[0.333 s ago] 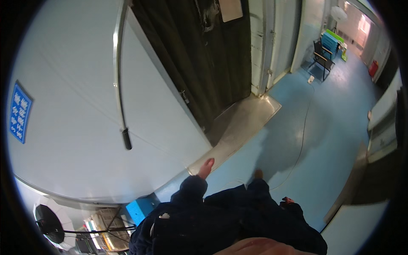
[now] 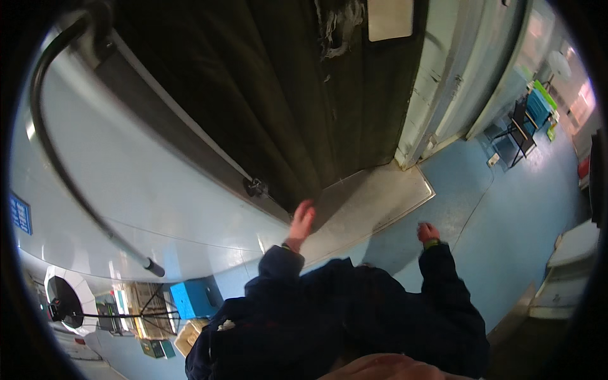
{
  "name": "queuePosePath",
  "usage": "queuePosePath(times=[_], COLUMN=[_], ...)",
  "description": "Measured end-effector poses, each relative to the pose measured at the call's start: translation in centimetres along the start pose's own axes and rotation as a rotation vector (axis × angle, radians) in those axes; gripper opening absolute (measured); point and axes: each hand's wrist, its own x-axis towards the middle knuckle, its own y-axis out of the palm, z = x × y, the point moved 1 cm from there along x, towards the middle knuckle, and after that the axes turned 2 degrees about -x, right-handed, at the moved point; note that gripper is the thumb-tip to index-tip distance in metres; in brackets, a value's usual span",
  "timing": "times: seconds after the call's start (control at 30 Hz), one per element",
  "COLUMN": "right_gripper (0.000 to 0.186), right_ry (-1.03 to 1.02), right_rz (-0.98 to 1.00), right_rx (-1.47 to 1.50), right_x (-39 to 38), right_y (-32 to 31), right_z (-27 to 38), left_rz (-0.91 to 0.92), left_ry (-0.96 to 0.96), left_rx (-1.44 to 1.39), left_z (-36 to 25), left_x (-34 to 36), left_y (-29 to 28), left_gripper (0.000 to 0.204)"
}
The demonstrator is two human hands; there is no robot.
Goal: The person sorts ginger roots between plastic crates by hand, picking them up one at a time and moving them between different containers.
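My left hand [image 2: 302, 221] reaches forward at the lower edge of a dark green door curtain [image 2: 297, 107], its fingers stretched out and a little blurred. Nothing shows in it; whether it touches the cloth I cannot tell. My right hand [image 2: 428, 232] hangs over the blue floor with its fingers curled in and nothing visible in them. A yellowish band [image 2: 431, 243] circles that wrist, below which comes a dark sleeve. The curtain has a torn, frayed patch [image 2: 340, 28] and a pale rectangular panel [image 2: 390, 19]. Beside my left hand is a metal latch [image 2: 256, 187] on the door frame.
A metal threshold plate [image 2: 380, 197] lies before the doorway. On the left, a curved bar [image 2: 60, 171] with a dark grip crosses a pale wall. A blue box [image 2: 192, 299] and a studio lamp [image 2: 66, 297] stand behind. A folding chair [image 2: 520, 133] and cable [image 2: 476, 206] are right.
I have moved closer to the curtained doorway. My left hand has come up against the curtain's lower area, and my right hand has swung forward from beside my body.
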Motion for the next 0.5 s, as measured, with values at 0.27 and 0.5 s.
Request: queuePosePath(times=[0.27,0.5], right_gripper=[0.034,0.048], right_ry=[-0.880,-0.989], right_rz=[0.420,0.292], right_rx=[-0.667,-1.238], right_x=[18.0,43.8], right_y=[38.9,48.4], right_z=[38.6,48.1], left_rz=[-0.152,0.141], left_ry=[0.369,0.675], left_rx=[0.082,0.793], left_z=[-18.1,-30.4], left_x=[22.0,46.6], left_y=[1.7,6.3], left_gripper=[0.034,0.030])
